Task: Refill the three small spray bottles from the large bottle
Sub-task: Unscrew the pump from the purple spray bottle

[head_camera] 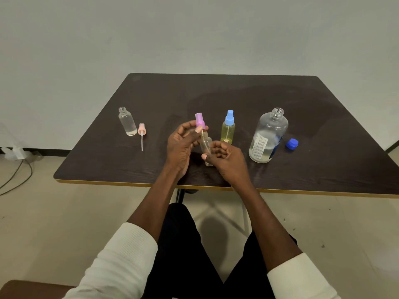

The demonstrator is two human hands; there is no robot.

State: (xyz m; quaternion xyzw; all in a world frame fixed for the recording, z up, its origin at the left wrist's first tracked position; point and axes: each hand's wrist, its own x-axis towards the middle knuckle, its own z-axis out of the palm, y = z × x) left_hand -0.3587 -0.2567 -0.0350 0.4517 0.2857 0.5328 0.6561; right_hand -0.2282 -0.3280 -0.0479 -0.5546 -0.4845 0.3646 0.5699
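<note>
Roughly midway, by the look of it. Taking the large bottle (268,135) as landmark: it stands upright and uncapped on the dark table (313,104), about a third full of clear liquid, with its blue cap (292,144) just beside it on the right. Just to its left stands the blue-topped spray bottle (228,128), closed and holding yellowish liquid, so I judge that one finished or not yet started; I cannot tell which. Far to its left, an open clear bottle (127,121) stands upright with only a little liquid at its base, and its pink sprayer (141,134) lies flat alongside, dip tube pointing toward the near table edge.

Between those, held above the table, is the clear bottle in hand (206,148). Its long axis tilts, neck up and away, base toward the person. The right hand (228,160) grips its body with curled fingers; the left hand (183,145) pinches the purple sprayer (200,120), whose tube runs down into the neck. Whether the sprayer is going on or coming off, I cannot tell.
</note>
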